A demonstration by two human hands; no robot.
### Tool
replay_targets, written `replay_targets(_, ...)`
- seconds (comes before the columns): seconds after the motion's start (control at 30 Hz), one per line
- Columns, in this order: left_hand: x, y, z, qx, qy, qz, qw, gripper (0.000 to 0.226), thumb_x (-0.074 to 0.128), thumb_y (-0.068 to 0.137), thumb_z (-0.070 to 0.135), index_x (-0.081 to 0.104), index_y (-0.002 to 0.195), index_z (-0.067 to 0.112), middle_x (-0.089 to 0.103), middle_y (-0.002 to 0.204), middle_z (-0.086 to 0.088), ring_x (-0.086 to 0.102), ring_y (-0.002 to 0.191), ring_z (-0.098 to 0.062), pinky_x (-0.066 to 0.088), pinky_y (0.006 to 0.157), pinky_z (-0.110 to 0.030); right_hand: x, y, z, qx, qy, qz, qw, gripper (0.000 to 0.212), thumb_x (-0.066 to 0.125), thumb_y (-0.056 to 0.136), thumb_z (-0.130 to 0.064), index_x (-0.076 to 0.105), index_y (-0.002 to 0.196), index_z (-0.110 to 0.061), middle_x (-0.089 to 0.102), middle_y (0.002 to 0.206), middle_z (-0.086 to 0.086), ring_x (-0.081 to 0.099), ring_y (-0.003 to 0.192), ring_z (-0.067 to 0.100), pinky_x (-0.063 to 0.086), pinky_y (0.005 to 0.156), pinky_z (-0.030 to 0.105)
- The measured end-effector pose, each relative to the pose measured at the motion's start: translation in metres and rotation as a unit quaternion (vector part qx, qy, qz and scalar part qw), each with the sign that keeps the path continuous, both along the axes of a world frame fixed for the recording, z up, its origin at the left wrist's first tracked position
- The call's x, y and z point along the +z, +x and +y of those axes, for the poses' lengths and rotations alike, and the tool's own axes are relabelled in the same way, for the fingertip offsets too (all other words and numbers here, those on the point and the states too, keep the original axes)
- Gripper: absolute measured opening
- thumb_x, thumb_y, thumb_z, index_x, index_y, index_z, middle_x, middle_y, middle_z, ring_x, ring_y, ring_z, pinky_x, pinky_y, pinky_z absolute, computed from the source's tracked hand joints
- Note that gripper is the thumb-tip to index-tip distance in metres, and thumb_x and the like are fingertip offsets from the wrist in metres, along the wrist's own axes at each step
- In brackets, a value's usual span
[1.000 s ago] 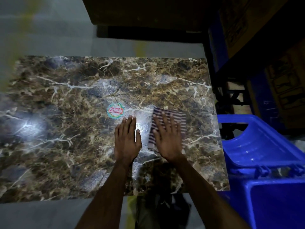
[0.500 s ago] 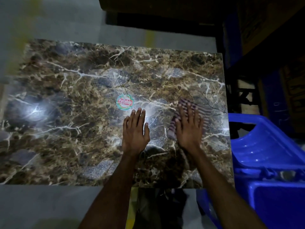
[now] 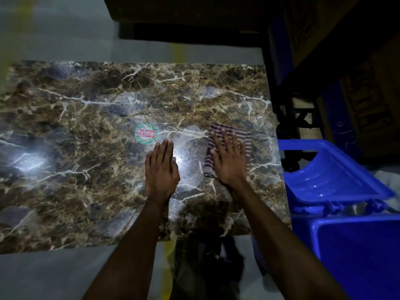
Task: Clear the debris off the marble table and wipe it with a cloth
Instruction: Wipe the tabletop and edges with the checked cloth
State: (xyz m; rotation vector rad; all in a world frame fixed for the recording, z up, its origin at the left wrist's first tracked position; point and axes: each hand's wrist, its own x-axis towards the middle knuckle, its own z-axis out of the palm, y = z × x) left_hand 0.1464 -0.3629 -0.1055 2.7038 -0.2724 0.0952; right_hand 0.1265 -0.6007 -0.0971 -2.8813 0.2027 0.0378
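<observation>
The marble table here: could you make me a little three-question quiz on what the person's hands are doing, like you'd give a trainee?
1. True or false: the right hand presses flat on the striped cloth.
2. What does the left hand rest on? A) the cloth B) the bare marble table C) the blue bin
3. Fill in: the round sticker lies just beyond the ___ hand's fingertips.

Key: 1 true; 2 B; 3 left.
</observation>
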Motion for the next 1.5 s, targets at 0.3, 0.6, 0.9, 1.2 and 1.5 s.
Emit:
replay_targets(0.3,0.006,-0.006,-0.001,-0.075,0.057,-0.003,0.996,0.058,0.043,0.097,0.02,0.042,0.155,0.019,0.041,0.161,-0.002,0.031,0.152,-0.026,0.025,0.121,-0.049,-0.004,-0.131,0.055,-0.008,0.031,-0.069,0.997,0.054,0.049,0.109,-0.039,0.036,0.16,-0.026,0.026,0.169,0.009,0.02,0.158,0.034,0.025,0.123,0.059)
replay_targets(0.6,0.003,-0.015,-0.006,-0.104,0.062,0.013,0.993,0.054,0.043,0.101,0.015,0.041,0.155,0.012,0.04,0.16,-0.015,0.035,0.147,-0.035,0.025,0.12,-0.053,-0.005,-0.079,-0.043,-0.056,0.022,-0.011,0.998,0.055,0.03,0.111,-0.047,0.018,0.164,-0.038,0.012,0.173,-0.002,0.007,0.16,0.024,0.014,0.126,0.053)
replay_targets(0.9,-0.006,-0.09,-0.039,-0.027,-0.044,0.009,0.999,0.051,0.037,0.103,0.016,0.046,0.152,0.003,0.041,0.158,-0.02,0.036,0.147,-0.039,0.028,0.123,-0.05,-0.001,-0.229,-0.031,-0.056,0.003,0.013,0.998,0.059,0.038,0.108,-0.047,0.019,0.164,-0.038,0.011,0.173,-0.002,0.005,0.161,0.023,0.017,0.126,0.053)
replay_targets(1.2,-0.006,-0.107,-0.042,-0.016,-0.034,0.025,0.999,0.051,0.035,0.106,0.021,0.045,0.153,0.005,0.042,0.158,-0.019,0.038,0.146,-0.039,0.032,0.12,-0.052,0.011,-0.191,-0.095,-0.147,0.012,0.034,0.988,0.064,0.009,0.107,-0.058,0.011,0.166,-0.033,0.01,0.173,0.004,0.011,0.16,0.025,0.019,0.124,0.058)
replay_targets(1.5,0.002,-0.104,-0.044,-0.049,-0.006,0.04,0.998,0.053,0.035,0.107,0.027,0.035,0.16,0.018,0.028,0.168,-0.001,0.019,0.157,-0.016,0.012,0.128,-0.039,-0.01,-0.08,-0.066,-0.098,0.019,-0.029,0.995,0.057,0.021,0.11,-0.048,0.018,0.165,-0.034,0.018,0.172,0.003,0.014,0.159,0.031,0.01,0.127,0.056)
